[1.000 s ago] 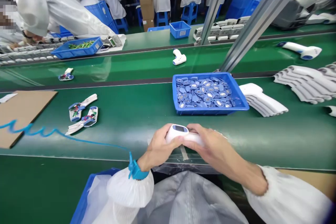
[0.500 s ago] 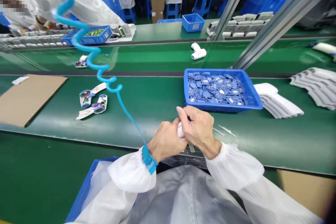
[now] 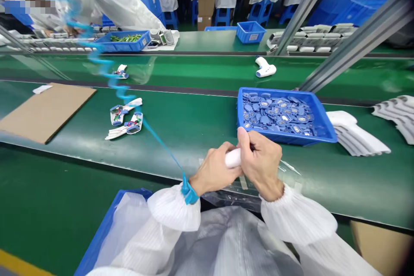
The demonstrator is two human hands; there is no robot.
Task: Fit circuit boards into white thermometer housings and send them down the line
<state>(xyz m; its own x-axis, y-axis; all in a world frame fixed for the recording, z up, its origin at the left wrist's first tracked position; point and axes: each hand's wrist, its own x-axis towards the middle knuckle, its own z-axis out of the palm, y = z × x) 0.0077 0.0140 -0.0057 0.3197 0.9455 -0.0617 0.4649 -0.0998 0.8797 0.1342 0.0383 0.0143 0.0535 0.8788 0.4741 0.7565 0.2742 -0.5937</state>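
Both my hands are closed around one white plastic housing (image 3: 233, 158), in front of my body at the near edge of the bench. It looks like a thermometer-gun shell, though most of it is hidden by my fingers. My left hand (image 3: 217, 168) wraps its left part and wears a blue wrist strap (image 3: 189, 190) with a coiled cord. On the right end, my right hand (image 3: 261, 159) grips with the thumb up on top. Just beyond it is a blue tray (image 3: 291, 139) of small blue plastic parts (image 3: 274, 112).
Two opened white shells with wiring (image 3: 133, 124) lie left, beside a cardboard sheet (image 3: 48, 112). Stacked white shells (image 3: 359, 133) rest right of the tray. A white gun-shaped unit (image 3: 265, 69) is on the belt behind. A metal post (image 3: 352, 43) slants at right. Co-workers are across.
The view has swung slightly left. My hands have parted a little, showing more of the white housing between them. The units on the belt have shifted slightly right.
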